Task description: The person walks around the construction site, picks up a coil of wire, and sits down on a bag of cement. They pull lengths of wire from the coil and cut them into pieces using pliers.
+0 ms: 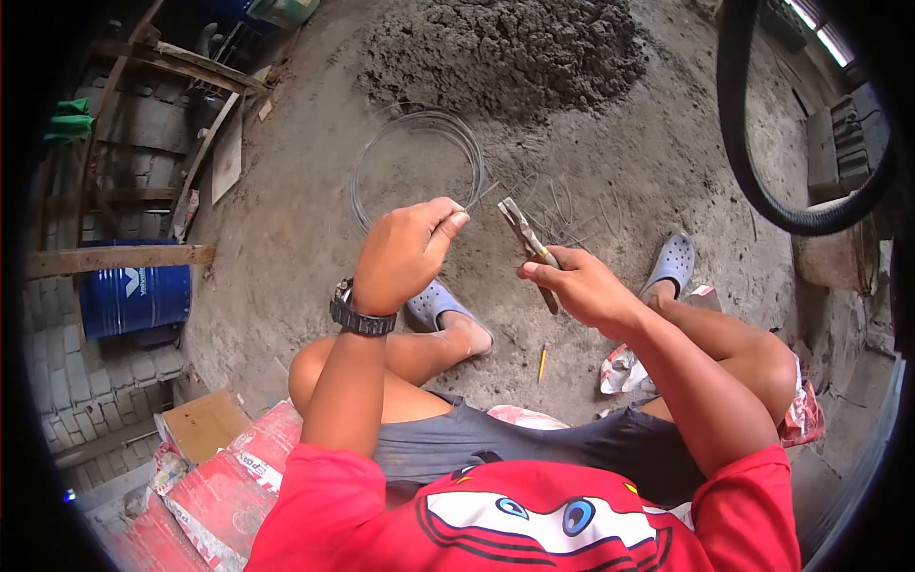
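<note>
- Pinching a thin grey metal wire (487, 192) between thumb and fingers, the left hand (410, 250) is closed, with a short length showing beyond the fingertips towards the right.
- Wrapped around the handles of a pair of worn steel pliers with yellowish grips (522, 232), the right hand (589, 288) is closed too; the tool's head points up and away from the body, near the wire, though I cannot tell whether they touch.
- A loose round coil of thin grey wire (476, 153) lies on the rough grey concrete floor (286, 191), just beyond the left hand; whether the pinched strand belongs to it, I cannot tell.
- Several loose, bent wire pieces (569, 203) lie on the floor to the right of the coil, beyond the pliers.
- A slim yellow stick-like object (542, 364) lies on the floor between the person's legs.
- A dark grey heap of wet-looking mortar (534, 57) sits farther out, past the coil.
</note>
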Demonstrator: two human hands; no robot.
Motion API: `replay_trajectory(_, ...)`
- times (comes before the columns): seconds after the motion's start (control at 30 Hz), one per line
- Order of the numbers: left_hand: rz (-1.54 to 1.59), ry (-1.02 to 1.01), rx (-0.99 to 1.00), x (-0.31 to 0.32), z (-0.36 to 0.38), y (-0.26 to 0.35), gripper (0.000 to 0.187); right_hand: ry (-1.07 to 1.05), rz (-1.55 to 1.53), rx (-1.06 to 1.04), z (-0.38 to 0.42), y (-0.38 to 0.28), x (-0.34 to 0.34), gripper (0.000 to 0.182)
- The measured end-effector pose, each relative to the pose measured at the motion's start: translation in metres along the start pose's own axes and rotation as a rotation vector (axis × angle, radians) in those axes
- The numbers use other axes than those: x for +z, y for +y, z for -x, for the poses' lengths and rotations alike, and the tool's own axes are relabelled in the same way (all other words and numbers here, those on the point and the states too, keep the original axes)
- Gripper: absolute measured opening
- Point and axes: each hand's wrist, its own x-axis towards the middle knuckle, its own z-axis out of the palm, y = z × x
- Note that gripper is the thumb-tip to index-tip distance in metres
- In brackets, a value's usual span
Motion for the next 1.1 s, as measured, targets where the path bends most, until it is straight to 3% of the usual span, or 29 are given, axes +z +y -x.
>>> replay_trajectory(0.2,0.016,-0.103,-0.007,0.003,0.007,0.015,0.024,0.047,-0.065,-0.127,-0.014,0.016,0.006,0.055)
replay_trajectory(0.3,0.101,-0.065,-0.006,0.004,0.007,0.01,0.024,0.145,0.04,-0.067,-0.004,-0.002,-0.005,0.058)
replay_trajectory(0.57,0.145,-0.051,-0.005,0.003,0.008,0.009,0.025,0.065,0.061,-0.097,0.004,-0.012,-0.016,0.055)
replay_trajectory(0.73,0.15,-0.052,-0.049,0.005,0.006,0.01,0.025,0.04,0.02,-0.232,-0.002,0.001,-0.01,0.049)
replay_trajectory(1.1,0.152,-0.074,-0.003,0.009,0.008,0.01,0.025,0.018,-0.031,-0.152,-0.001,0.001,-0.005,0.05)
